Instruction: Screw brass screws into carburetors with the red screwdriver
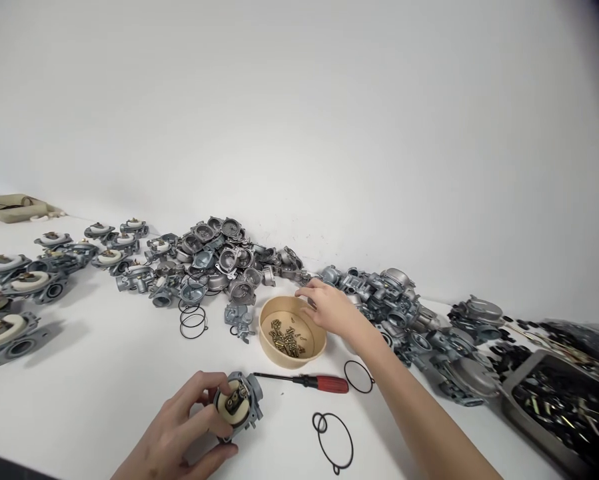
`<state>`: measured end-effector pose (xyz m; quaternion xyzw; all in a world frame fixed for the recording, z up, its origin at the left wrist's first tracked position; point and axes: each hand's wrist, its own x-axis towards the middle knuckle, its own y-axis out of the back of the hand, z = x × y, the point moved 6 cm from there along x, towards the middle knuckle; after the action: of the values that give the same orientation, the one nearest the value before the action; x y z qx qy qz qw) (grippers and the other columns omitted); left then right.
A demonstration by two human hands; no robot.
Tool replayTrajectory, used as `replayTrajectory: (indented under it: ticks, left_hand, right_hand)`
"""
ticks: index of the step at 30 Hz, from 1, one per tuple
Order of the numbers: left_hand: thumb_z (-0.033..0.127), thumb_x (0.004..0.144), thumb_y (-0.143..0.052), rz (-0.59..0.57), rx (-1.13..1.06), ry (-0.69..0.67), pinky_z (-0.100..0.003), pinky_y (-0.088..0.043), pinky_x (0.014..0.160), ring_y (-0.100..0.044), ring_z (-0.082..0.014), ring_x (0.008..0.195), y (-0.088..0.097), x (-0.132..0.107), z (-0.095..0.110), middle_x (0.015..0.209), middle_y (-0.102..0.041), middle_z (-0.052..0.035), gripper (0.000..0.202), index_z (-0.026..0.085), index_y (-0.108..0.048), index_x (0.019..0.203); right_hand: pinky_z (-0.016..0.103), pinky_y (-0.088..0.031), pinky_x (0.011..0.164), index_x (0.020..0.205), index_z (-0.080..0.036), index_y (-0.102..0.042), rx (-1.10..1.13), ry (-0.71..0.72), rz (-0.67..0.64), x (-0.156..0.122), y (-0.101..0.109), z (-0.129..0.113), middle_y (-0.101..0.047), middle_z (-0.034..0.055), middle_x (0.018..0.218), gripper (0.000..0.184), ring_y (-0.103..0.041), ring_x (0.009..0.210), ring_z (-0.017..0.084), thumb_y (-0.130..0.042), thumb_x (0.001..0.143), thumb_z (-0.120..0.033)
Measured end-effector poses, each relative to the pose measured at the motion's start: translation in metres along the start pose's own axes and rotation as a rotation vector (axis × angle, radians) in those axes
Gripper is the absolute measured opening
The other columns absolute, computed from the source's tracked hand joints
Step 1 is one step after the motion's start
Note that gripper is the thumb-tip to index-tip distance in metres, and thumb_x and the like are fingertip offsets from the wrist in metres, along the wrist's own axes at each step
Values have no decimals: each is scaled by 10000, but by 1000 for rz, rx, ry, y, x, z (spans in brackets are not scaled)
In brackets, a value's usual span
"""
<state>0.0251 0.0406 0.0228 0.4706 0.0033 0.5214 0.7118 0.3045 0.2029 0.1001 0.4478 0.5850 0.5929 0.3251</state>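
Note:
My left hand (194,423) is closed around a carburetor body (253,393), which has a white ring-shaped float (239,403) and brass parts facing up. My right hand (326,305) is at the back right rim of a tan paper bowl (269,340), fingers over the edge and thumb on the inner side, gripping it. Small brass-coloured screws (286,340) lie in a heap at the bowl's bottom. Between my hands a screwdriver (332,384) with a red and black handle lies on the table, its tip near the carburetor body.
Metal float bowls (224,250) are piled behind. Carburetor bodies with white floats (29,283) stand at left, more bodies (394,300) at right. Black rubber rings (336,443) lie in front, others (193,321) farther back. A grey tray (516,373) of small parts is at far right.

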Motion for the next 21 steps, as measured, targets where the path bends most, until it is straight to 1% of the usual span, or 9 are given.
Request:
replayTrajectory:
  ticks: [2,5,8,11,14,19,21]
  left_hand:
    - [252,996,-663,-7,6,-14,-313,-650,877,-747,-239,1033,1,0,0,1350,-661,-122,52,268,-681,951]
    - [235,986,-682,-13,16,-43,-299,-641,903,-756,-227,1031,2,2,2,1371,-667,-114,42,272,-686,965]
    - [258,985,-680,14,16,-37,-283,-638,865,-754,-221,988,4,3,4,1329,-690,-103,52,272,-689,935]
    - [298,996,-668,47,24,-20,-292,-637,853,-749,-228,980,3,2,3,1308,-693,-104,96,270,-695,909]
    - [310,994,-671,60,26,-29,-304,-633,860,-743,-232,979,2,2,2,1314,-688,-106,97,271,-694,908]
    - [274,988,-672,60,-11,-44,-279,-616,845,-726,-217,973,0,2,1,1318,-674,-104,87,261,-676,902]
    - [271,980,-683,66,-19,-38,-270,-610,841,-720,-210,966,0,2,0,1313,-673,-101,85,259,-676,897]
  right_hand:
    - [351,-550,810,1226,-191,-790,20,20,6,-4,4,-4,-715,135,1190,285,-728,886,240,-660,976,-152]
    - [319,-557,843,1136,-226,-827,95,135,-60,-7,-1,-20,-764,76,1104,246,-731,897,201,-636,1000,-152]
    - [303,-565,833,1107,-268,-843,155,234,-143,-8,-14,-38,-793,38,1083,196,-735,890,187,-727,962,-207]
    - [303,-560,793,1082,-283,-850,171,272,-179,-7,-27,-49,-794,40,1094,204,-736,917,205,-808,891,-228]
    - [305,-553,774,1087,-264,-854,167,263,-177,-5,-35,-49,-793,62,1090,221,-736,916,216,-784,892,-188]
    - [295,-539,836,1058,-248,-863,160,237,-164,0,-42,-41,-811,67,1079,307,-738,965,219,-681,907,-52]
    - [283,-522,794,1031,-231,-865,150,218,-166,1,-45,-39,-815,79,1035,307,-734,947,221,-663,908,-36]
